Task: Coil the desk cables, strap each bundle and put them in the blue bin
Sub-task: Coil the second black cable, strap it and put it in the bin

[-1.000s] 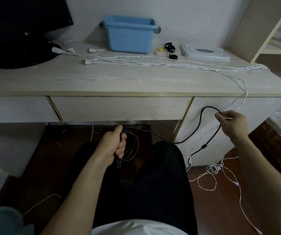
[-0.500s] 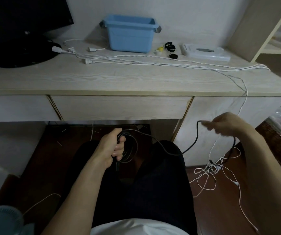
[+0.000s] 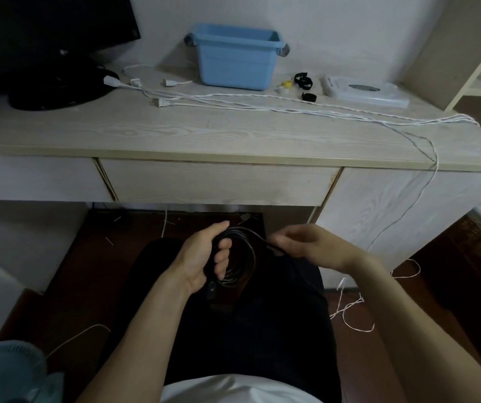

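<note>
Over my lap, my left hand (image 3: 204, 257) grips a coil of black cable (image 3: 243, 258) made of several loops. My right hand (image 3: 306, 245) pinches the same black cable just right of the coil, close to my left hand. The blue bin (image 3: 234, 58) stands at the back of the desk (image 3: 175, 132), apart from both hands. White cables (image 3: 262, 101) lie stretched across the desk top and drop over its right front edge to the floor. Black straps (image 3: 304, 80) lie to the right of the bin.
A dark monitor base (image 3: 56, 85) fills the desk's back left. A white flat box (image 3: 361, 90) lies at the back right beside a shelf unit (image 3: 466, 53). Loose white cable (image 3: 355, 306) tangles on the floor to my right. A drawer front (image 3: 218, 184) faces my knees.
My right hand has swept left from beside the desk's right cabinet to just next to my left hand, bringing the black cable in. The coil in my left hand has gained a loop.
</note>
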{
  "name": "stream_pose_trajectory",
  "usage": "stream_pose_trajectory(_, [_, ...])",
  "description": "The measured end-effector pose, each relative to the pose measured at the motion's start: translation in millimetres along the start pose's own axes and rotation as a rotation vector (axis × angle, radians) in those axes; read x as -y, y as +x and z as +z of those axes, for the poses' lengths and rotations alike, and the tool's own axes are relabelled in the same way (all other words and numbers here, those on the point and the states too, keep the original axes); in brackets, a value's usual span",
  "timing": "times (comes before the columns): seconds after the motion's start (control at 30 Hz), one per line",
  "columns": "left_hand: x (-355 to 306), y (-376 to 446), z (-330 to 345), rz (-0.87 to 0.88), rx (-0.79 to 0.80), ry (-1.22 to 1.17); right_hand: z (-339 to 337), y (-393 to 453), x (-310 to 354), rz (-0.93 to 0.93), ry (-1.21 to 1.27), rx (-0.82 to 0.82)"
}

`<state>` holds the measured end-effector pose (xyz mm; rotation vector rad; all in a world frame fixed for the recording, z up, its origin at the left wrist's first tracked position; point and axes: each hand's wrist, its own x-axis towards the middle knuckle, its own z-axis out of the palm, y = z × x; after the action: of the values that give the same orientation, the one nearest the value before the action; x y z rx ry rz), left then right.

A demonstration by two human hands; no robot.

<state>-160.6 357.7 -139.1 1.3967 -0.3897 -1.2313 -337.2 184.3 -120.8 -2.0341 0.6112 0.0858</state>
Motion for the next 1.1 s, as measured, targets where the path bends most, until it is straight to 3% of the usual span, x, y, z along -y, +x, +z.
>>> stream_pose_trajectory(0.07, [0,-1,0,0.004,0.024,-0.011,10,3,22,-0.013,0.307,0.111])
stream_pose_trajectory(0.13, [-1,-2,-3,0.002,0.053,-0.039,13,4,38,-0.088,0.233,0.125])
stream_pose_trajectory(0.33, [1,-6,-2,0.036,0.165,0.083,-8,5,54,-0.236,0.242,-0.311])
stream_pose_trajectory(0.43, [-1,-5,5,0.023,0.256,0.077,-12,7,56,-0.301,0.159,-0.443])
stream_pose_trajectory(0.57, [-2,-7,5,-0.023,0.362,-0.097,-2,10,49,-0.301,0.221,-0.659])
stream_pose_trajectory(0.67, [0,-7,1,0.038,0.305,-0.394,9,8,34,-0.2,0.251,-0.571])
stream_pose_trajectory(0.77, [-5,-1,-2,0.137,0.137,-0.655,30,4,12,-0.125,0.212,-0.441])
stream_pose_trajectory(0.87, [-10,6,-11,0.222,-0.051,-0.86,51,-5,-12,-0.057,0.192,-0.454])
stream_pose_trajectory(1.0, [-7,14,-15,0.287,-0.146,-0.954,67,-7,-16,-0.028,0.03,-0.435])
stream_pose_trajectory(1.1, [-3,21,-10,0.328,-0.204,-0.833,73,-3,-5,-0.041,-0.115,-0.283])
